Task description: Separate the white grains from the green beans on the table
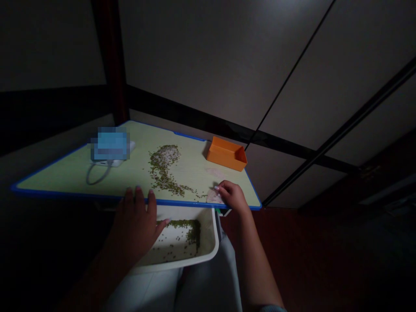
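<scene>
My left hand (138,225) rests at the front edge of the pale green, blue-rimmed table (188,138), fingers spread and holding nothing I can see. Its thumb reaches over a white tub (216,242) below the edge, where small green grains (182,223), perhaps beans, lie along the far side and in a corner. On the tabletop, a curved patch of green grains (162,169) mixed with paler ones trails towards my right hand (231,194). That hand is closed in a pinch near the front right edge, over a pale pinkish patch (212,197). Whatever its fingertips hold is too small to name.
An orange open box (227,155) stands at the table's back right. At the left lies a blurred-out device (112,145) with a looped cable (97,175). Cabinet panels (211,56) rise behind the table. My legs (208,281) are beneath the tub.
</scene>
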Motion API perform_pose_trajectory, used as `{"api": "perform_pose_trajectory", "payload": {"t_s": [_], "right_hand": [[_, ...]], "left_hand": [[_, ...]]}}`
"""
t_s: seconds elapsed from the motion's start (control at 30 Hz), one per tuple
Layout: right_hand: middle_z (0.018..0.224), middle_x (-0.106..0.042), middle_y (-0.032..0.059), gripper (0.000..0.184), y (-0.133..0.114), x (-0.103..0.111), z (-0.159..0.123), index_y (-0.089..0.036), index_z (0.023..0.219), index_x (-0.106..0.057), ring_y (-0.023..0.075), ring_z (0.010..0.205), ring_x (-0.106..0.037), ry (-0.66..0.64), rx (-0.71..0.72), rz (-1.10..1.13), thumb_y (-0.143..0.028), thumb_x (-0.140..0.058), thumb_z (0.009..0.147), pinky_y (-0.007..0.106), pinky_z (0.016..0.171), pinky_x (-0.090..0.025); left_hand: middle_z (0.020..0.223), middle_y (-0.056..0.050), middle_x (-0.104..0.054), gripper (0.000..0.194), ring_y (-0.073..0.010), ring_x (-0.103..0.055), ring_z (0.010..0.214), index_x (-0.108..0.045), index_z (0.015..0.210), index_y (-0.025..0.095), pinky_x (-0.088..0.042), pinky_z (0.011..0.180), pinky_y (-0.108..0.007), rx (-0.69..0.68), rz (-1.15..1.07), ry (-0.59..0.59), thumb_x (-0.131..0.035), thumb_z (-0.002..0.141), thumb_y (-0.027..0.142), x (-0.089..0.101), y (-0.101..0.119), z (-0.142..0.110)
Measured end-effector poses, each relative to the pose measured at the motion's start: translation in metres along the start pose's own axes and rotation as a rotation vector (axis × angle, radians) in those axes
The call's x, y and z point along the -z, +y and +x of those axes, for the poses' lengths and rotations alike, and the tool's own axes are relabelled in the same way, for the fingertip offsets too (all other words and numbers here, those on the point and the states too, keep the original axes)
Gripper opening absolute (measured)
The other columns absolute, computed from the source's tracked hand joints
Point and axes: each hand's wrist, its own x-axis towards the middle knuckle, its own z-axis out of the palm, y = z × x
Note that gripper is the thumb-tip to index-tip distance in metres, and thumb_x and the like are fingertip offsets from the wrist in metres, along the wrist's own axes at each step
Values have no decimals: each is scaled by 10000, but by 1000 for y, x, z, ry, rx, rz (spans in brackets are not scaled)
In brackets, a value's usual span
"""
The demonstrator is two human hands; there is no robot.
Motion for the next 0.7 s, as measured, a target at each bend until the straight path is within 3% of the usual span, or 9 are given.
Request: {"api": "perform_pose_trajectory", "payload": {"t_s": [0.17, 0.3, 0.47, 0.6, 0.7], "right_hand": [[615, -578, -17, 309, 0, -4, -1, -212, 740, -623, 145, 572, -490, -4, -12, 111, -503, -608, 840, 240, 550, -327], [595, -556, -29, 315, -1, -5, 1, -217, 739, -593, 136, 543, -455, 81, -57, 173, -519, -587, 829, 237, 529, -318], [585, -572, -31, 266, -7, -6, 6, -225, 748, -592, 140, 551, -472, 177, -137, 0, -465, -560, 859, 240, 533, -296], [604, -598, -28, 222, -15, -7, 5, -233, 791, -623, 143, 562, -491, 141, -146, -181, -416, -556, 896, 248, 550, -283], [637, -632, -19, 217, -16, -6, 2, -234, 816, -645, 152, 595, -524, 100, -110, -194, -409, -556, 907, 246, 568, -307]], "left_hand": [[1485, -418, -414, 824, -541, -374, 1435, -449, 1402, -35, -377, 1115, -629, 8, -4, 21, -559, 794, 511, -2, 1, 0], [1494, -424, -393, 811, -553, -359, 1438, -440, 1406, -46, -367, 1121, -629, -1, -7, 33, -553, 806, 488, -3, 0, -1], [1477, -428, -407, 795, -568, -375, 1418, -445, 1397, -52, -376, 1106, -641, -15, 13, 18, -527, 824, 493, -2, 0, -1], [1459, -450, -401, 798, -594, -367, 1407, -455, 1378, -77, -369, 1107, -647, -27, -6, 28, -530, 824, 493, -2, 0, -1], [1464, -448, -392, 807, -597, -365, 1405, -447, 1383, -77, -370, 1102, -654, -23, -24, 33, -531, 818, 492, -4, -1, -1]]}}
